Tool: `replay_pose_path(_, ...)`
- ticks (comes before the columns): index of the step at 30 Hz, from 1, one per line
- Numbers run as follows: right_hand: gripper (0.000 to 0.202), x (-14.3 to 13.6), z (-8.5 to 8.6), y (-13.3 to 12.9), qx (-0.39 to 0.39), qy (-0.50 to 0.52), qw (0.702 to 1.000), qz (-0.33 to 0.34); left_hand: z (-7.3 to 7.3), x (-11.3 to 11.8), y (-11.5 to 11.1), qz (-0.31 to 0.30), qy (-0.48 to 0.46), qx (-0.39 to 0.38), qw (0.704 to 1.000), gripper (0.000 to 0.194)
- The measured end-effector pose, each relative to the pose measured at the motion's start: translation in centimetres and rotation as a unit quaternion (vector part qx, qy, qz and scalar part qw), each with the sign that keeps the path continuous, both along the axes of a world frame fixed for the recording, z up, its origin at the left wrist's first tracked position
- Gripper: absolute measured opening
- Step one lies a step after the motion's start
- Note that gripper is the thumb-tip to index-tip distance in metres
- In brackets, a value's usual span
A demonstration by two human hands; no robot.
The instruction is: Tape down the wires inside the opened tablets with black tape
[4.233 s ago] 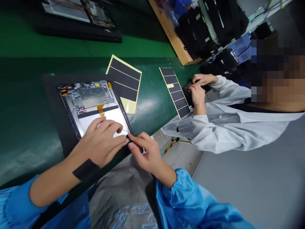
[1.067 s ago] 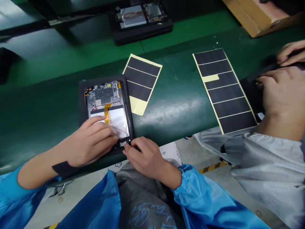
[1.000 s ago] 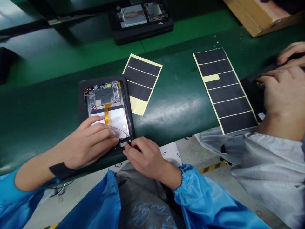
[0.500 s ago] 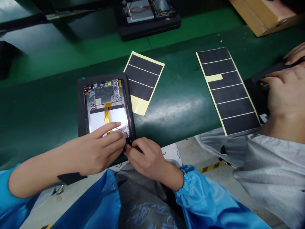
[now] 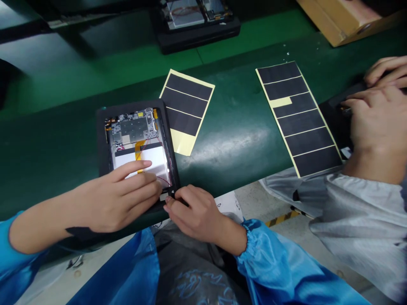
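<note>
An opened tablet (image 5: 140, 148) lies in a black frame on the green bench, showing its circuit board (image 5: 133, 127), silvery white battery, orange tape (image 5: 138, 151) and thin red wires. My left hand (image 5: 127, 190) rests over the battery's lower part, fingers stretched out and nothing in them. At the tablet's lower right corner, my right hand (image 5: 193, 209) has thumb and fingertips pinched together beside a small dark piece; what they hold is hidden. A black patch (image 5: 82, 233) clings to my left wrist. Right of the tablet, a yellow sheet of black stickers (image 5: 187, 101) touches the frame.
A second sheet of black stickers (image 5: 305, 131) lies to the right, near a co-worker's hands (image 5: 375, 118) and grey sleeve. Another opened device (image 5: 197, 29) in a black holder stands at the back. A cardboard box (image 5: 346, 21) sits at the back right.
My left hand has drawn slightly left, away from my right fingertips, uncovering a light spot at the tablet's lower corner. My right hand stays pinched there. The view has shifted a little.
</note>
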State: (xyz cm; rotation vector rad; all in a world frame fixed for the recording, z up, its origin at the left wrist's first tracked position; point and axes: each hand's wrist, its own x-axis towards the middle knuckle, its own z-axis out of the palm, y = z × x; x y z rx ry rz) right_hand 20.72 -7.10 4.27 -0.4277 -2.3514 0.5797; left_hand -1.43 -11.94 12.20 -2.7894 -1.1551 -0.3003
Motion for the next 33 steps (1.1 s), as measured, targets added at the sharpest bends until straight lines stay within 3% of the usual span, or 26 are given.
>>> replay_pose_path(8, 0.024, 0.1, 0.1, 0.0, -0.009, -0.01, 1.0, 0.009, -1.3, -1.3, -1.5, -0.084, 0.035, 0.009, 0.996, 0.042)
replay_pose_path(11, 0.023, 0.2, 0.1, 0.1, -0.011, -0.015, 1.0, 0.013, -1.4, -1.2, -1.5, -0.082, 0.012, -0.007, 0.997, 0.044)
replay_pose_path(18, 0.019, 0.2, 0.1, 0.1, -0.022, -0.001, 1.0, 0.021, -0.3, -1.0, -1.4, -0.021, -0.072, -0.053, 0.996, 0.043)
replay_pose_path(20, 0.019, 0.2, 0.0, 0.2, -0.021, 0.001, 1.0, 0.022, -0.5, -1.0, -1.8, 0.021, -0.088, -0.06, 0.994, 0.032)
replay_pose_path(23, 0.019, 0.2, 0.0, 0.2, -0.019, 0.003, 0.999, 0.025, -1.3, -1.1, -2.3, 0.096, -0.086, -0.076, 0.989, 0.03)
replay_pose_path(27, 0.019, 0.2, 0.0, 0.2, -0.024, 0.004, 0.999, 0.025, -2.0, -1.5, -2.1, 0.125, -0.142, -0.132, 0.973, 0.03)
replay_pose_path(33, 0.017, 0.2, 0.1, 0.3, -0.028, 0.008, 0.999, 0.03, -1.9, -1.5, -1.7, 0.171, -0.161, -0.197, 0.952, 0.032)
